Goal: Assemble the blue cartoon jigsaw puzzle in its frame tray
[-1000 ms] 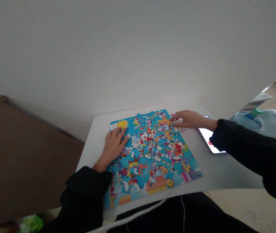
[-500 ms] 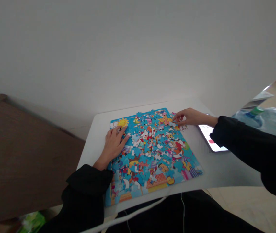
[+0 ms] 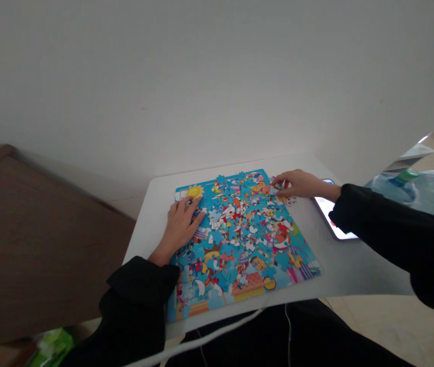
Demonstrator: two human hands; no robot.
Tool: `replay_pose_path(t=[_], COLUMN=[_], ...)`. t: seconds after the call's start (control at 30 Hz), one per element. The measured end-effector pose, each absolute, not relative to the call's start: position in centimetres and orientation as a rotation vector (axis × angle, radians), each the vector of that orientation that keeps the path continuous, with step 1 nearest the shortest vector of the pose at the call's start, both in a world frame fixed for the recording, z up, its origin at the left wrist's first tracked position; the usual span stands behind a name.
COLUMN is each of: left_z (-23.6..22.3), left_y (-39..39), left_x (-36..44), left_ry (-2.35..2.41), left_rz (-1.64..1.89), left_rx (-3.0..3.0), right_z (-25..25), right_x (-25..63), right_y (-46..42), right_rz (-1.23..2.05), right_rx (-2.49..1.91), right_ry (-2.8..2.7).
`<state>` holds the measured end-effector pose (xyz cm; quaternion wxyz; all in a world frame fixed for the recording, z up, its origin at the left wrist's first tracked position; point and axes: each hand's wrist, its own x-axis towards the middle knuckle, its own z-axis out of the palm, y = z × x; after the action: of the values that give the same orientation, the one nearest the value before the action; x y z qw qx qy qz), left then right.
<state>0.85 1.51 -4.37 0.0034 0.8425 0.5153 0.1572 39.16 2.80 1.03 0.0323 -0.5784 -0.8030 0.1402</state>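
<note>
Two bare hands are at a flat, rectangular blue jigsaw board printed with bright cartoon figures (image 3: pixel 171 312), which lies on a white tabletop with rounded corners (image 3: pixel 308 239). A dense scatter of small multicoloured jigsaw pieces (image 3: pixel 240 224), mostly blue, white and red, covers much of the board, some overlapping and turned at odd angles. A couple of blue ones poke past its far edge.

The left hand (image 3: pixel 181 224) lies palm down over the board's left side, fingers loosely parted, their tips just beside a smiling yellow sun (image 3: pixel 195 191) in the far left corner. Whether anything is under that palm I cannot tell. At the far right edge of the board, the right hand (image 3: pixel 297 183) has thumb and fingers drawn nearly together, pinching a small pale jigsaw piece (image 3: pixel 273 190). Below those fingertips, a few more pieces lie on the tabletop, against the board's edge.

A dark-rimmed smartphone with a lit white screen (image 3: pixel 326 205) lies to the right, partly hidden by the right wrist and its loose black sleeve (image 3: pixel 373 214). Beyond the tabletop rises a plain grey-white wall (image 3: pixel 217 92); a dark brown wooden cabinet (image 3: pixel 49 244) stands at left, and clear bluish plastic bottles (image 3: pixel 423 191) show at right.
</note>
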Motion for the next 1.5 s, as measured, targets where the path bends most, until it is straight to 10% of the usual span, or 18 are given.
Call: replay_pose_path(t=[1.5], left_z=[-2.7], left_y=[0.6], left_x=[1.2], left_ry=[1.075], left_rz=[0.595], left_rx=[2.811], right_z=[0.3], right_x=[31.9], right_y=[6.1], right_rz=[0.16], right_rx=[-1.311], right_ry=[-2.728])
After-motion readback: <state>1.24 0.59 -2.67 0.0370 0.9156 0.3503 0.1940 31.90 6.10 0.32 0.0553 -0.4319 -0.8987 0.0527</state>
